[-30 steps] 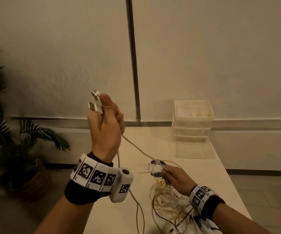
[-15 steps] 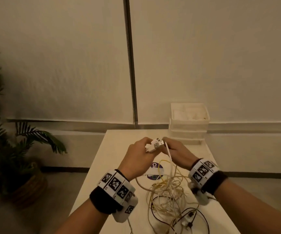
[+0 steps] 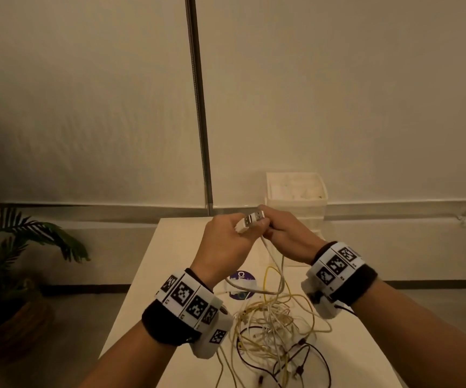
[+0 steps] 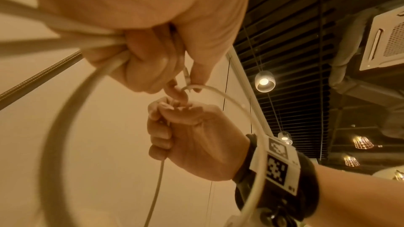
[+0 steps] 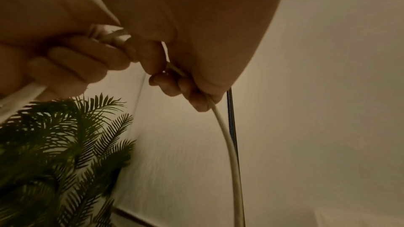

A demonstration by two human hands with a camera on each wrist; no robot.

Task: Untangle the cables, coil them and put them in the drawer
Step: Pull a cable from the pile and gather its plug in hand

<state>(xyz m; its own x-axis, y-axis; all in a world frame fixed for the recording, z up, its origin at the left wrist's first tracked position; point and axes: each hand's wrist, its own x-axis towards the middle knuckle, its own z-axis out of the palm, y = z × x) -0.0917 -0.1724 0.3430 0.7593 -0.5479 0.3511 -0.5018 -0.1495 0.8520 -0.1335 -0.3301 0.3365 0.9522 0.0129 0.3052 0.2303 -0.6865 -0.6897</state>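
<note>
Green fronds of a potted plant (image 3: 30, 242) fill the far left, beside the floor, feathery and pointed. Moving right, we see our left hand (image 3: 223, 245) raised above the white table (image 3: 147, 275), its fingers curled round the white cable (image 3: 271, 256) and gripping the plug ends (image 3: 251, 221). Those plugs are short, boxy and pale with metal tips, and they point up and to the right, away from us. From the left wrist view the cable runs out of the fist as smooth, round cord and bends in a wide loop.

Just right of it, touching, our right hand (image 3: 285, 239) pinches the same cable beneath the plugs, fingers folded over the cord. From there the cable hangs nearly straight down, its long axis upright, into the tangle (image 3: 274, 329) lying on the near middle of the table. That heap mixes thin yellow, white and black wires in loose, crossing loops, with small plugs among them. A round purple sticker (image 3: 240, 278) lies flat on the table at the heap's far left edge.

Farther right, at the table's far edge against the wall, stands the drawer unit (image 3: 296, 191), boxy, pale, translucent plastic in stacked tiers. Both wrists wear black bands with white blocks of black-and-white square markers.
</note>
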